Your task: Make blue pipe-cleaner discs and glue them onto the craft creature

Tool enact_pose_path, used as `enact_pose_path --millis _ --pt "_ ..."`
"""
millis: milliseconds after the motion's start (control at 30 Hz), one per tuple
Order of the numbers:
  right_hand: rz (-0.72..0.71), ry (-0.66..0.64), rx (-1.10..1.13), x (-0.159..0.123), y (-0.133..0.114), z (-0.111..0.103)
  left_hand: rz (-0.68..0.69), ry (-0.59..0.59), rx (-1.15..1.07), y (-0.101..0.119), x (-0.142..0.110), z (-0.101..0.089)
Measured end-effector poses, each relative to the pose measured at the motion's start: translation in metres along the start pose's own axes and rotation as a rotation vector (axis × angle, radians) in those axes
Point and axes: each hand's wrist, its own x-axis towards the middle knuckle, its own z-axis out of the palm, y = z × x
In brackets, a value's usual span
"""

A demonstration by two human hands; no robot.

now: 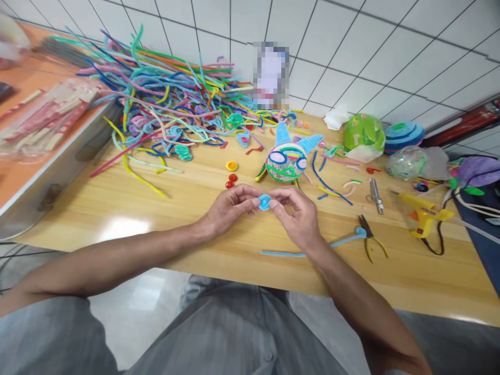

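Observation:
Between both hands, over the wooden table, is a small light-blue coil of pipe cleaner (pixel 264 202). My left hand (pixel 230 209) pinches its left side between thumb and fingers. On the opposite side, the thumb and fingers of my right hand (pixel 296 214) grip it too. Just beyond the hands sits a round figure (pixel 286 162) with blue pointed ears, ringed eyes and a green mouth. Red coiled pieces (pixel 231 180) and a yellow-orange coil (pixel 232 165) lie near my left hand. Partly behind my right forearm runs a light-blue pipe cleaner (pixel 346 239) with a coiled end.
A big heap of coloured pipe cleaners (pixel 167 94) spreads at the back left. On the right lie pliers (pixel 371 239), a utility knife (pixel 376 196) and a yellow glue gun (pixel 424 214) with a cord. A green wrapped ball (pixel 364 134) stands by the tiled wall.

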Motion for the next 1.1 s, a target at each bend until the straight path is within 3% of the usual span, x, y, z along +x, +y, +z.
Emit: enact_pose_path --millis 267,433,533,733,1100 --pt "0.095 -0.066 0.096 0.0 0.006 0.01 0.019 0.022 0.015 -0.009 0.0 -0.002" --pt "0.188 0.002 0.092 -0.004 0.008 0.016 0.022 -0.055 -0.087 -0.01 -0.003 -0.001" --pt "0.148 0.009 0.031 -0.005 0.007 0.016 0.032 -0.067 -0.078 -0.013 -0.003 -0.001" --pt "-0.067 -0.002 -0.083 -0.003 0.004 0.015 0.055 -0.03 0.075 -0.013 -0.005 -0.004" --pt "0.078 0.012 -0.007 -0.011 0.006 0.023 0.067 -0.033 0.057 -0.014 -0.005 -0.001"
